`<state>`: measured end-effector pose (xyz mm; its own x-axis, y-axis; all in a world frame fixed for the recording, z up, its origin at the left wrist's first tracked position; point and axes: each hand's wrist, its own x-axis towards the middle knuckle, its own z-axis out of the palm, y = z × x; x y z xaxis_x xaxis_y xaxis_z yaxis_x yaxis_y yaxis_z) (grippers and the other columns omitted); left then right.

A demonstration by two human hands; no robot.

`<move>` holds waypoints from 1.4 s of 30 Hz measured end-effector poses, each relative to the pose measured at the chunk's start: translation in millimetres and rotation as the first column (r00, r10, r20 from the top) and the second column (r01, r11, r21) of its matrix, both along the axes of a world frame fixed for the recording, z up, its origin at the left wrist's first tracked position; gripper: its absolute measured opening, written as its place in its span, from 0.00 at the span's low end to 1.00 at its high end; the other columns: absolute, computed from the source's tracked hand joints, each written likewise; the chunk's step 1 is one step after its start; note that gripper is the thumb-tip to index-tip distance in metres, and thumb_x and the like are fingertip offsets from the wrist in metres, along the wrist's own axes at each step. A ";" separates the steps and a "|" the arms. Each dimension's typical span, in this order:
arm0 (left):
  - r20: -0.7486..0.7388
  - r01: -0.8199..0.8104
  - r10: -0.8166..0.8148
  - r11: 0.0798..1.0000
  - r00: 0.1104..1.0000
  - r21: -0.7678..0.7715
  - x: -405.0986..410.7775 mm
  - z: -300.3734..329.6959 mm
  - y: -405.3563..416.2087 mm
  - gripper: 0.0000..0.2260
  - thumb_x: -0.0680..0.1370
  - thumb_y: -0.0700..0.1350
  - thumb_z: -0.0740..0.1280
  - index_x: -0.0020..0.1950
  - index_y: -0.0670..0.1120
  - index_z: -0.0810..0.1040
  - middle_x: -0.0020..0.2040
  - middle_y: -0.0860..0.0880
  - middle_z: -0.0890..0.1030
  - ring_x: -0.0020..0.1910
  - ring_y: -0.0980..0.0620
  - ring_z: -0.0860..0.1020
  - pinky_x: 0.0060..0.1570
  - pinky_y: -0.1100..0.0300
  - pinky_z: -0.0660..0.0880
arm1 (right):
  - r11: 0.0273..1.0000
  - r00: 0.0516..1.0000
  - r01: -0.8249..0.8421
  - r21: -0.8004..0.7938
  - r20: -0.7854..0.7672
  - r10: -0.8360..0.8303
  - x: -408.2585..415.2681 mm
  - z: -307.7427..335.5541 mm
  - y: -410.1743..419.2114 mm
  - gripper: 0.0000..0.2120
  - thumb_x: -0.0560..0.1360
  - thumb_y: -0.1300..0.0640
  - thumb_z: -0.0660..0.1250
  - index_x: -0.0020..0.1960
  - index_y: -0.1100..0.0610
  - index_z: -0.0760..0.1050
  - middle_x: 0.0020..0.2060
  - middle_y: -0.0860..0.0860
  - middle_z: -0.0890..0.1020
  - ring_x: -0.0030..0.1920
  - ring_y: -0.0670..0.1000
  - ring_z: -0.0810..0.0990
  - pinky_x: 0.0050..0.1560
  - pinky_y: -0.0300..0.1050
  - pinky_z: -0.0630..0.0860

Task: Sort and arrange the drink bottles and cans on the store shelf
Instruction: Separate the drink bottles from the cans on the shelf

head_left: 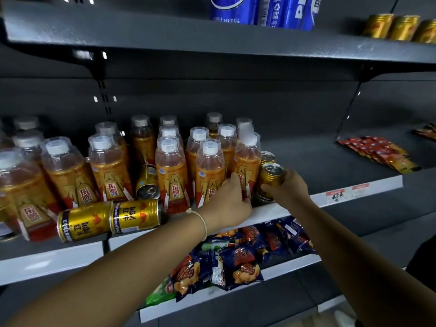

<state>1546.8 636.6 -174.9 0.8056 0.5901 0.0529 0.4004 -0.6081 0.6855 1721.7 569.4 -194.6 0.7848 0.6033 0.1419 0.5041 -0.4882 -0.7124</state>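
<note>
A dark grey store shelf [306,161] with a white front rail carries most of the stock. On it stands a cluster of orange drink bottles [169,171] with white caps under clear plastic covers; their labels show gold wings and the red characters 东鹏. On the shelf above are blue Pepsi cans [238,9], one marked 330, and a few gold cans [398,28] further right. The shelf below holds dark blue snack bags [238,263], and red packets [379,153] lie at the far right of the middle shelf.

Two gold Red Bull cans [108,219], printed 红牛, lie on their sides end to end at the front edge, and another gold can [147,184] leans tilted among the bottles.

The left hand [230,197] curls around the rightmost front bottle [246,166]. The right hand [289,187] grips an upright gold can [271,178] just beside that bottle, with one more can [267,157] behind it.
</note>
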 end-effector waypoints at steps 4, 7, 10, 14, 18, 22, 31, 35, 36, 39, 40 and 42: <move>-0.012 -0.022 0.022 0.998 1.000 -0.056 5.6 0.6 -1.8 0.34 0.78 0.40 0.61 0.79 0.40 0.47 0.77 0.43 0.59 0.76 0.44 0.58 0.73 0.57 0.56 | 0.984 0.990 -0.025 0.174 0.138 0.000 -12.1 21.3 -1.5 0.29 0.73 0.58 0.70 0.73 0.58 0.68 0.67 0.56 0.75 0.69 0.58 0.71 0.69 0.59 0.71; -0.032 -0.049 0.046 0.994 0.998 -0.095 10.5 2.5 -1.6 0.34 0.77 0.39 0.61 0.78 0.39 0.46 0.75 0.41 0.62 0.73 0.41 0.63 0.71 0.53 0.63 | 0.927 0.984 -0.147 0.346 0.146 0.101 -29.3 39.7 5.6 0.23 0.79 0.53 0.67 0.72 0.56 0.70 0.66 0.51 0.76 0.66 0.52 0.75 0.68 0.54 0.73; -0.081 -0.061 0.051 0.990 0.995 -0.126 11.8 1.0 -1.2 0.38 0.78 0.40 0.60 0.78 0.39 0.36 0.78 0.40 0.58 0.73 0.42 0.63 0.67 0.58 0.66 | 0.907 0.976 -0.218 0.360 0.056 0.212 -40.3 51.3 17.6 0.26 0.77 0.44 0.68 0.71 0.54 0.70 0.54 0.39 0.78 0.54 0.41 0.77 0.59 0.42 0.75; -0.093 -0.083 0.075 0.992 0.993 -0.093 7.1 -2.7 0.4 0.34 0.77 0.39 0.61 0.79 0.37 0.46 0.72 0.40 0.68 0.68 0.43 0.70 0.59 0.59 0.70 | 0.920 0.961 -0.275 0.280 0.059 0.269 -37.7 46.9 30.8 0.30 0.72 0.48 0.76 0.70 0.52 0.68 0.53 0.40 0.78 0.55 0.44 0.78 0.56 0.42 0.74; -0.043 -0.065 0.061 0.994 0.997 -0.084 0.5 -4.2 4.9 0.24 0.76 0.39 0.62 0.72 0.42 0.63 0.65 0.43 0.75 0.62 0.44 0.74 0.63 0.50 0.73 | 0.908 0.967 -0.248 0.338 0.040 0.250 -35.1 38.5 38.3 0.34 0.68 0.54 0.80 0.70 0.51 0.68 0.59 0.47 0.81 0.59 0.50 0.79 0.61 0.47 0.77; 0.015 -0.079 0.081 0.993 0.997 -0.092 -2.1 -7.7 5.0 0.20 0.76 0.44 0.66 0.67 0.45 0.67 0.62 0.45 0.77 0.60 0.45 0.76 0.61 0.49 0.74 | 0.862 0.977 -0.149 0.484 -0.063 0.204 -34.6 31.5 30.8 0.32 0.65 0.53 0.80 0.65 0.43 0.72 0.52 0.41 0.83 0.53 0.45 0.82 0.57 0.53 0.81; 0.121 0.070 -0.048 0.981 0.992 -0.179 -26.6 19.0 -4.8 0.27 0.60 0.67 0.76 0.56 0.63 0.73 0.47 0.63 0.82 0.47 0.65 0.79 0.48 0.69 0.76 | 0.697 0.908 -0.235 0.678 -0.103 0.406 -60.3 80.0 -7.9 0.29 0.60 0.55 0.81 0.59 0.51 0.77 0.49 0.50 0.85 0.48 0.52 0.86 0.46 0.54 0.84; 0.328 0.178 -0.060 0.923 0.943 -0.343 -49.2 28.6 -0.7 0.28 0.64 0.57 0.79 0.60 0.62 0.72 0.52 0.59 0.83 0.52 0.62 0.81 0.54 0.61 0.78 | 0.646 0.860 -0.291 0.706 -0.103 0.500 -93.5 93.1 -5.3 0.24 0.63 0.61 0.81 0.55 0.52 0.78 0.45 0.50 0.86 0.44 0.52 0.87 0.39 0.47 0.83; 0.364 0.192 -0.055 0.917 0.930 -0.350 -58.2 31.1 1.7 0.27 0.64 0.55 0.80 0.59 0.64 0.72 0.52 0.58 0.83 0.52 0.61 0.81 0.54 0.61 0.78 | 0.639 0.850 -0.310 0.704 -0.096 0.518 -103.6 95.9 -2.2 0.24 0.63 0.61 0.81 0.56 0.52 0.78 0.46 0.49 0.86 0.45 0.51 0.87 0.38 0.45 0.83; 0.391 0.177 -0.027 0.919 0.920 -0.353 -89.6 37.8 12.4 0.26 0.64 0.54 0.80 0.58 0.61 0.74 0.52 0.55 0.83 0.54 0.56 0.82 0.55 0.56 0.79 | 0.628 0.824 -0.364 0.688 -0.077 0.561 -135.8 104.4 11.7 0.26 0.61 0.58 0.81 0.57 0.50 0.77 0.46 0.47 0.86 0.45 0.49 0.87 0.39 0.44 0.83; 0.392 0.155 -0.002 0.920 0.920 -0.361 -101.8 39.2 16.7 0.29 0.63 0.54 0.81 0.61 0.57 0.74 0.53 0.53 0.83 0.55 0.54 0.82 0.57 0.52 0.79 | 0.629 0.817 -0.380 0.678 -0.074 0.573 -147.3 106.8 17.8 0.26 0.61 0.58 0.82 0.56 0.49 0.77 0.46 0.47 0.86 0.45 0.49 0.87 0.39 0.44 0.83; 0.390 0.117 0.032 0.929 0.920 -0.352 -128.8 41.3 25.4 0.31 0.62 0.55 0.81 0.61 0.53 0.74 0.53 0.52 0.84 0.55 0.52 0.82 0.58 0.49 0.78 | 0.630 0.802 -0.409 0.660 -0.070 0.594 -172.0 110.2 31.6 0.25 0.62 0.57 0.82 0.55 0.49 0.78 0.46 0.47 0.86 0.45 0.48 0.87 0.39 0.44 0.83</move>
<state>1418.0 662.0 -133.6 0.7904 0.5935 0.1513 0.0419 -0.2989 0.9534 1549.8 601.0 -84.3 0.4443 0.7748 0.4497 0.2930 0.3487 -0.8903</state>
